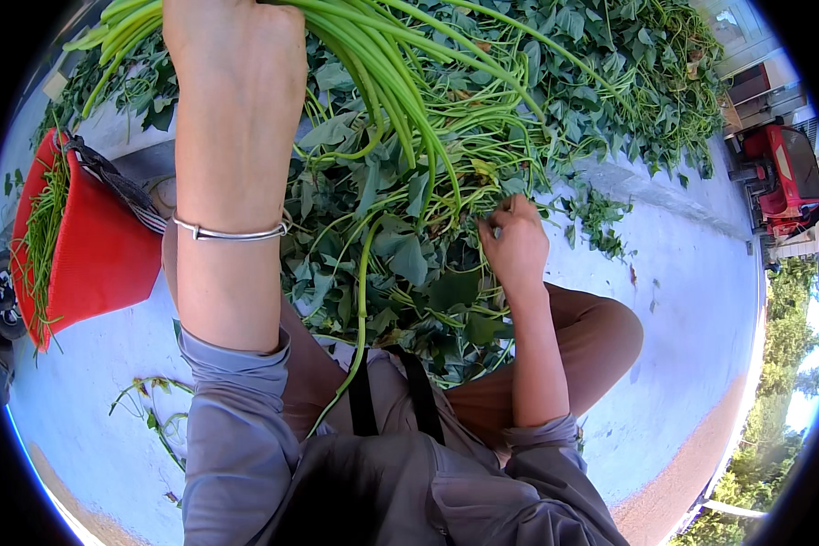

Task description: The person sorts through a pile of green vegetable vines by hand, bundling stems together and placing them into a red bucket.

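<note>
My left hand (238,41), at the top edge with a silver bangle on its forearm, is closed around a thick bunch of long green stems (387,77). The stems fan out to both sides of the fist; its fingertips are mostly hidden. Lower and to the right, my right hand (517,241) is closed in a pinch at the edge of a heap of leafy vines (409,259). Whatever lies between its fingers is too small to make out. One long stem (362,291) runs from the heap down over my lap.
At the left a red bucket (109,259) leans with cut green stems inside. More leafy vines (610,73) spread across the far side. Loose vine bits (159,428) lie on the pale concrete at lower left. A red vehicle (783,173) stands at far right.
</note>
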Action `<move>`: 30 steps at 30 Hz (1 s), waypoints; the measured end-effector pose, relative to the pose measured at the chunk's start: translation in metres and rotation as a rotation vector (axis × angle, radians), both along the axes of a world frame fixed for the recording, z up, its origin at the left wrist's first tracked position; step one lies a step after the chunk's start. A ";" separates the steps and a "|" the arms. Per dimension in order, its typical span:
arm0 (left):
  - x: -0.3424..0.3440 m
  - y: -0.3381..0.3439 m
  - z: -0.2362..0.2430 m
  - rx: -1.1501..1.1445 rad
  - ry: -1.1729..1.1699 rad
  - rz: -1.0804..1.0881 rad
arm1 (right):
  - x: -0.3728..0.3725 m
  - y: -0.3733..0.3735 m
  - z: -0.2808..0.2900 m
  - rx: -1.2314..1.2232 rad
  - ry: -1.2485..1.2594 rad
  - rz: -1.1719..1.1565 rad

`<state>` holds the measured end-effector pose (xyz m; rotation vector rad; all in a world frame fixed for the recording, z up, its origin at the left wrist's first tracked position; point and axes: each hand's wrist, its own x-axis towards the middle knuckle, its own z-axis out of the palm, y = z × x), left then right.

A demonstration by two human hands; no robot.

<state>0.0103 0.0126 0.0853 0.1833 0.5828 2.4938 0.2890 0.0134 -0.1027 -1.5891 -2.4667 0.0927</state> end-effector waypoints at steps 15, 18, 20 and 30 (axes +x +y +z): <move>0.006 0.012 -0.019 -0.127 -0.098 -0.212 | -0.012 0.026 -0.083 -1.047 1.897 -0.742; 0.002 0.002 -0.003 -0.028 -0.102 -0.152 | -0.002 0.011 -0.108 -0.735 1.224 -0.504; -0.010 -0.005 -0.005 0.034 -0.062 -0.114 | 0.001 -0.013 -0.081 -0.561 0.985 -0.067; -0.020 0.006 -0.009 -0.023 -0.156 -0.005 | -0.053 -0.068 0.013 -0.263 0.046 -0.152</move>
